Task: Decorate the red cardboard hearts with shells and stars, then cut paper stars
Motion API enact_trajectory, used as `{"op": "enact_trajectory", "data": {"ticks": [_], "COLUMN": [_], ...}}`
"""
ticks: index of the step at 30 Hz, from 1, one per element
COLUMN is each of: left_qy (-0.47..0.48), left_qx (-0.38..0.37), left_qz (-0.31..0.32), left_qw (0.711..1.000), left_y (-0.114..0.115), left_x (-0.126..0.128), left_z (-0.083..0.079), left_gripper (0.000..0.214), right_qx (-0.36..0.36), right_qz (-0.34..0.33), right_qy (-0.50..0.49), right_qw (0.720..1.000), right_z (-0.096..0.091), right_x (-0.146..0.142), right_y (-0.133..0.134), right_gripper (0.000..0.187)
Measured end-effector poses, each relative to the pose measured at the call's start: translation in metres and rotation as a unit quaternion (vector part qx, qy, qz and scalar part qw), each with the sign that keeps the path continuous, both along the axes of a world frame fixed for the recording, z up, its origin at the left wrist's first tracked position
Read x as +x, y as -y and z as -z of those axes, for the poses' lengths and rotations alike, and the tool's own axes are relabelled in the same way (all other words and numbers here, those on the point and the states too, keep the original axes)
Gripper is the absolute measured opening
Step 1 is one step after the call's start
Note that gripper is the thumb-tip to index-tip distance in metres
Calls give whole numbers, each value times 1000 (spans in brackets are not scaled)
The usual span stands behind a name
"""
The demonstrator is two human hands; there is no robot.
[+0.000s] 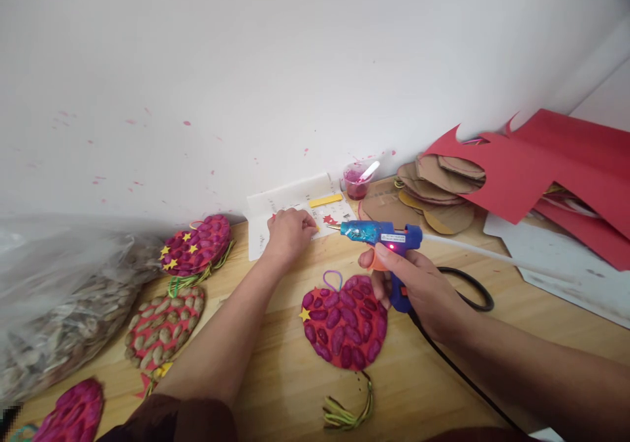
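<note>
My right hand (418,291) grips a blue hot glue gun (381,235), its red light on and its nozzle pointing left. My left hand (289,232) rests on a white paper sheet (290,205) with its fingertips pinched together just in front of the nozzle; what they hold is too small to name. A small red star (329,219) and a yellow strip (325,199) lie on that sheet. Below the gun lies a red heart-shaped piece (344,324) covered in magenta shells, with a yellow star, a purple loop and a green tassel.
A bag of peanut shells (59,304) fills the left. Other shell-covered pieces (197,245) (165,327) (73,412) lie beside it. A pink paint cup (356,180), brown cardboard cutouts (438,192) and red paper sheets (541,166) stand at the back right. The gun's black cord (467,291) loops right.
</note>
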State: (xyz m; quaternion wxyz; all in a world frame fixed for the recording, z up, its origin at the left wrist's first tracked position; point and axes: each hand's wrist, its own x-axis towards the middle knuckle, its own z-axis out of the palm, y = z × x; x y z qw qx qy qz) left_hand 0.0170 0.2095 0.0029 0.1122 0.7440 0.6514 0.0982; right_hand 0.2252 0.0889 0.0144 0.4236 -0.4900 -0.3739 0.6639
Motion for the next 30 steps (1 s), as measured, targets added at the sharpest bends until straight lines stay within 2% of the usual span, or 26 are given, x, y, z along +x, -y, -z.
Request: {"op": "enact_trajectory", "data": {"ticks": [9, 15, 17, 21, 26, 30], "left_qy": [46, 146, 218, 390, 437, 496], "left_qx": [-15, -44, -64, -121, -156, -180], "left_qz": [-7, -9, -7, -24, -29, -42], "left_qw": [999, 988, 974, 912, 885, 848], "left_y": [-1, 7, 14, 39, 90, 122], "left_x": [-3, -16, -23, -34, -38, -39], "left_z": [-1, -10, -13, -21, -35, -36], "left_gripper": [6, 13, 20, 29, 26, 20], "right_qx": [3, -1, 0, 10, 24, 49], "right_qz": [1, -1, 2, -1, -17, -99], "right_qy": [-3, -1, 2, 11, 41, 142], "right_qw": [1000, 1000, 1000, 1000, 999, 984], "right_z": [-1, -4, -4, -5, -8, -13], "right_x": [0, -1, 0, 0, -1, 2], "right_y": [0, 0, 0, 0, 2, 1], "right_gripper": [40, 41, 42, 42, 42, 43]}}
